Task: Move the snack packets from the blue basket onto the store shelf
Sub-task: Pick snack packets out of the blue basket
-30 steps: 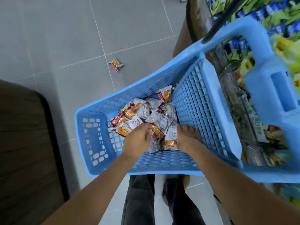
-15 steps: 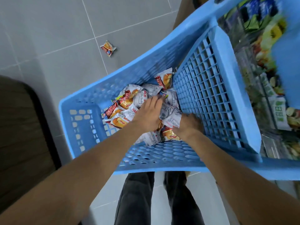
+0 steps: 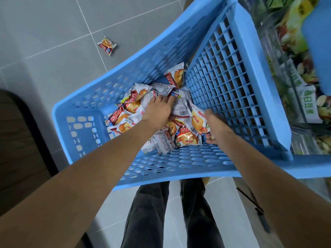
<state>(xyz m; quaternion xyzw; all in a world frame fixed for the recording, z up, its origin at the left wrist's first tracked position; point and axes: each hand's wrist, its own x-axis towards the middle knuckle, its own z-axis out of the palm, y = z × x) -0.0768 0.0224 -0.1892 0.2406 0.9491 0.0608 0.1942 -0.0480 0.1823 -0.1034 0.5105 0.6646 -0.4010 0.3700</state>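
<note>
The packets (image 3: 161, 119) lie heaped in the low corner of the basket (image 3: 179, 169), against its grid wall. The basket looks tilted, and that slope is probably why they have slid together into one pile, not spread over the floor of it. One packet (image 3: 176, 77) stands apart, propped against the wall at the far edge of the heap. None can be seen on the shelf (image 3: 300, 97), which runs along the right side just beyond the basket, packed with other goods behind clear fronts.

Both arms reach down into the basket, one to each side of the heap; this looks like a gathering move, meant to bring up several packets at once instead of one.

The left hand (image 3: 157, 110) lies on top of the pile with its fingers fairly straight and a little spread, tips touching the far packets. It presses or rakes and does not appear to clasp anything.

The right hand (image 3: 215, 129) is at the near right edge of the pile, with fingers curled against the packets there. A yellow packet (image 3: 198, 122) leans on its inner side. Whether the fingers have actually closed round a packet I cannot tell; their tips are hidden.

Outside the basket, a stray packet (image 3: 107, 45) lies on the grey tiled floor (image 3: 53, 33), well apart from the rest.
</note>
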